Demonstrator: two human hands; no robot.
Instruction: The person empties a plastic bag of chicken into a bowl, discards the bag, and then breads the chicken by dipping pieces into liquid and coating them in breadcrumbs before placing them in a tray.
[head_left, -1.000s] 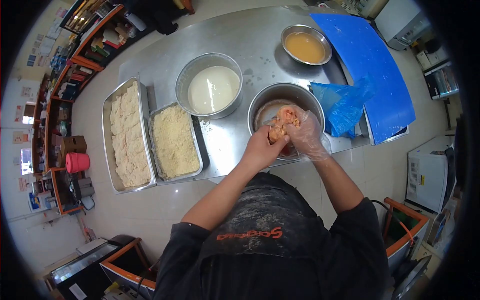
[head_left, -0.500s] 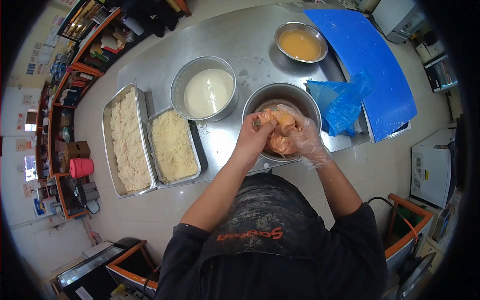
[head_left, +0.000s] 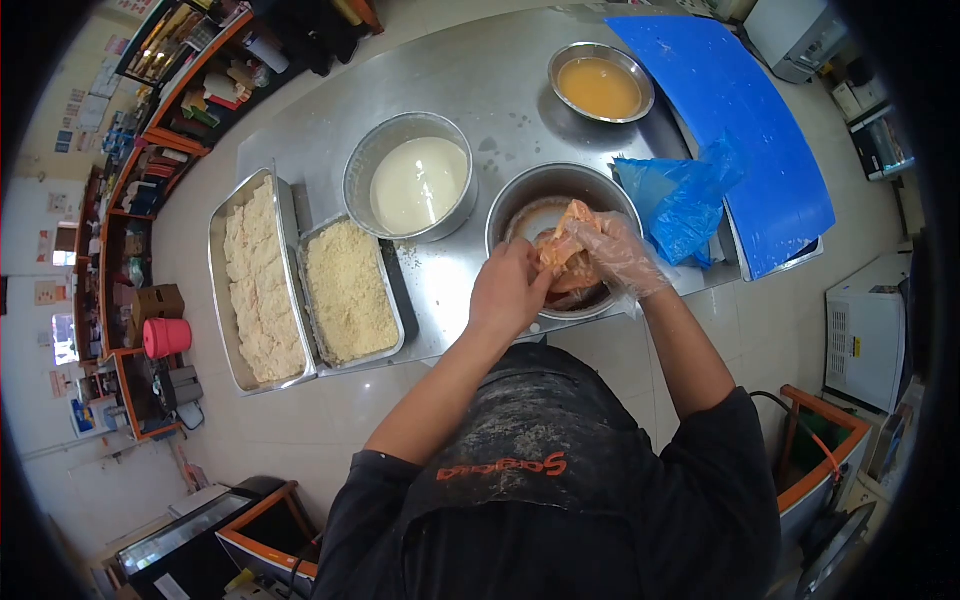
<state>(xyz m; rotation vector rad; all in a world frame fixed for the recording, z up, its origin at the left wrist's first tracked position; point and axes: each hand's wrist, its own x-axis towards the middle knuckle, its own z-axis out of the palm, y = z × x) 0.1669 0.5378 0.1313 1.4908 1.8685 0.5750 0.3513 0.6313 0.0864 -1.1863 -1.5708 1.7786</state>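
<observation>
My left hand [head_left: 507, 287], bare, pinches the left edge of a piece of orange marinated meat [head_left: 572, 232] over a round metal pot [head_left: 497, 198]. In a clear plastic glove, my right hand [head_left: 622, 258] grips the same meat from the right. Part of the meat is hidden by my fingers. Reddish liquid and more meat show low in the pot. To the left stands a metal pot of pale batter [head_left: 420, 185]. Beyond it are a tray of yellowish crumbs [head_left: 350, 290] and a longer tray of coated pieces [head_left: 262, 285].
A bowl of cloudy orange liquid [head_left: 600, 88] stands at the back of the steel table [head_left: 480, 90]. Right of the meat pot lies a crumpled blue plastic bag [head_left: 680, 205], beside a large blue board [head_left: 745, 130]. The table's near edge runs just before my body.
Both hands have shifted slightly, my left lower and toward me. The meat has been turned, with one end now raised between my hands and more of the pot's inside showing.
</observation>
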